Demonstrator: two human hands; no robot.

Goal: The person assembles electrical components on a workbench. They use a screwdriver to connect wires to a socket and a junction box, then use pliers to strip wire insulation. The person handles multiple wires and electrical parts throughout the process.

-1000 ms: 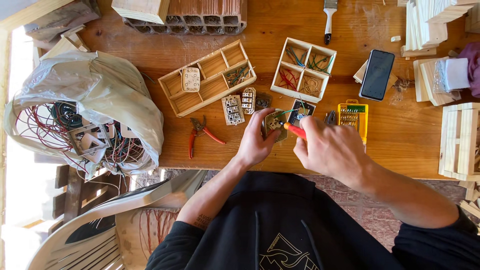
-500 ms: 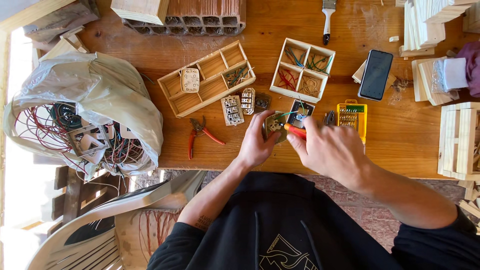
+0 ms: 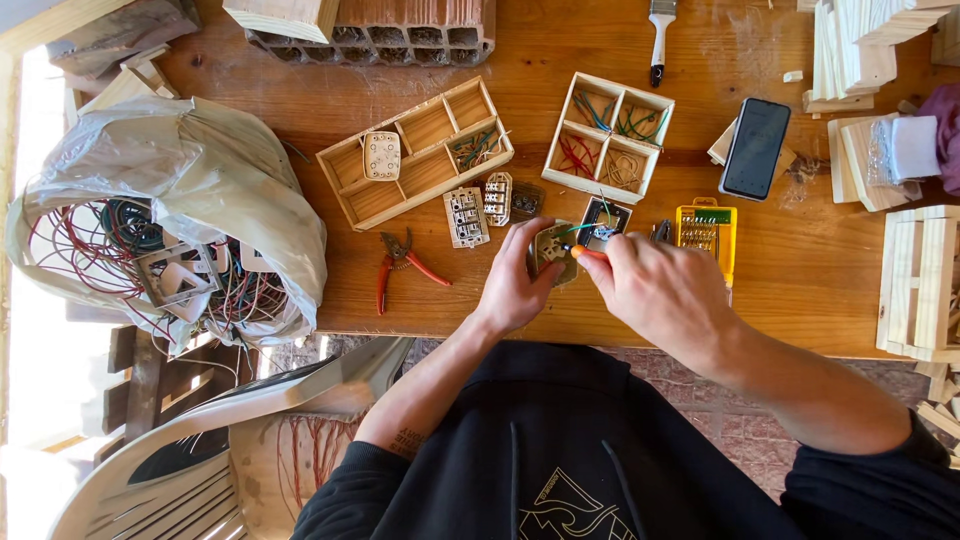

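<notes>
Much of the small brownish electrical fitting is covered by the fingers that grip it: the left hand curls closed around its near and left edges, so only its top face shows between thumb and fingertips. The right hand is closed on an orange-handled screwdriver, of which just the orange end pokes out past the knuckles; its tip meets the fitting, but the exact contact is too small to make out. A green wire runs from the fitting toward a dark square part just beyond the right fingertips. Just past the left fingertips lie three pale socket inserts side by side, and further out a long wooden tray with compartments — one holds a white round-cornered block, another a tangle of wire. Beyond the right fingers stands a square four-compartment box with green, red and tan wire scraps. To the right of the right knuckles sits a yellow bit case, partly hidden by the hand, and further out a black phone. Left of the left hand lie red-handled pliers. Far left, a grey plastic bag spills red and black wires; its contents are hard to sort out. All rests on a worn wooden table, with a hollow brick at the far edge, cut off by the frame, and stacked wooden pieces at right — a white plastic chair shows below.
</notes>
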